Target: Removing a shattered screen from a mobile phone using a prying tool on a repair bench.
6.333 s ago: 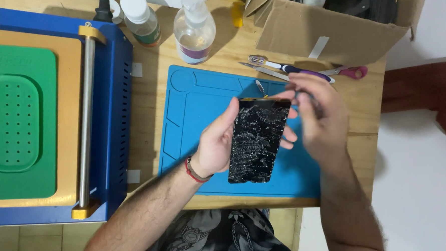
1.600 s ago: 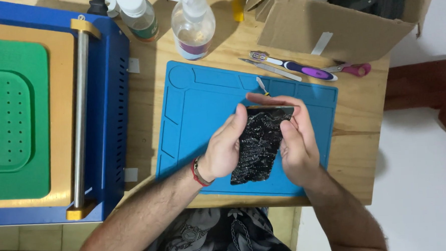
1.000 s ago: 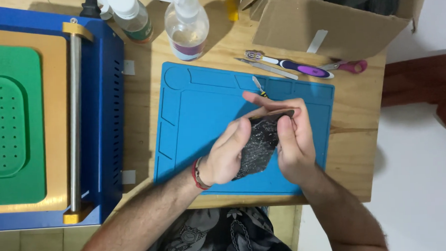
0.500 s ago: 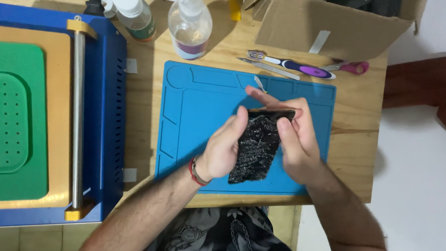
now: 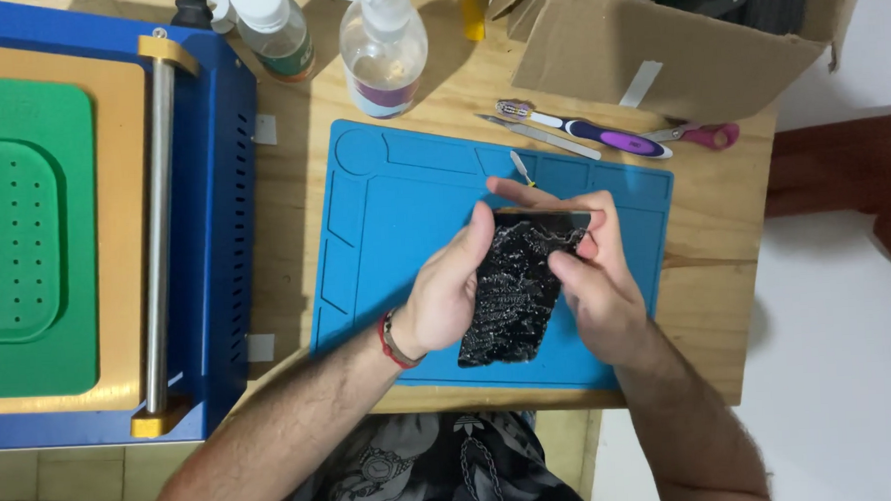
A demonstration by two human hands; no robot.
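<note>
A black rectangular phone panel [image 5: 512, 293], its face covered in pale cracked residue, is held above the blue work mat [image 5: 384, 223]. My left hand [image 5: 447, 290] grips its left long edge, thumb along the side. My right hand [image 5: 592, 284] holds the right edge, with fingers curled over the top right corner and the thumb pressing on the face. A red band circles my left wrist.
A blue machine [image 5: 214, 221] with a green perforated pad [image 5: 14, 239] fills the left. Two plastic bottles [image 5: 382, 53] stand behind the mat. A purple-handled tool [image 5: 601, 133], metal tweezers [image 5: 541, 138], pink-handled scissors [image 5: 701, 134] and an open cardboard box [image 5: 657, 51] lie at the back right.
Both hands have kept hold of the panel, tilting it edge-on a second ago and back to face up. My right fingers have shifted along its top right corner.
</note>
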